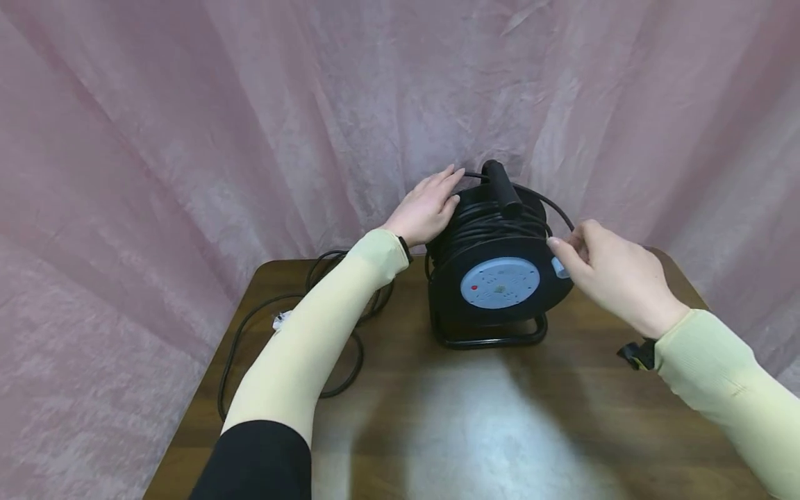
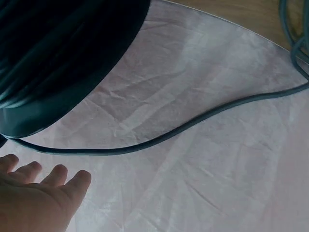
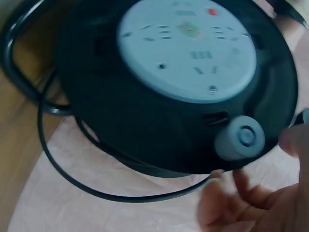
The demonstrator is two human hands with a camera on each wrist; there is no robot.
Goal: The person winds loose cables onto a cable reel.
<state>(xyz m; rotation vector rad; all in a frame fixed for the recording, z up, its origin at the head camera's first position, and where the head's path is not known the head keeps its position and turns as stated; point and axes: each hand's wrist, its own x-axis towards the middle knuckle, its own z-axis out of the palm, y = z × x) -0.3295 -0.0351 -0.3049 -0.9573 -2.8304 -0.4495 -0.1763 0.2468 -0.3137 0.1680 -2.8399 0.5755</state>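
A black cable reel [image 1: 450, 285] stands upright, with a light-grey socket face [image 1: 500, 282] toward me. Dark cable [image 1: 487, 215] is wound on its drum. My left hand [image 1: 425, 208] lies at the reel's upper left with fingers straight; in the left wrist view the cable [image 2: 120, 151] runs just past its fingertips. To the right of the reel, my right hand [image 1: 615, 274] has curled fingers and holds a loose stretch of cable [image 1: 550, 203] that bows out from the top. The grey winding knob [image 3: 240, 137] is close beside its thumb, and these fingers are blurred in the right wrist view.
More black cable [image 1: 228, 368] lies in loops on the wooden table [image 1: 400, 430] to the left, near a small white object [image 1: 281, 319] partly behind my left sleeve. The reel has a carrying handle [image 1: 502, 191] and a tubular stand [image 1: 490, 342]. A pink curtain [image 1: 375, 83] hangs behind.
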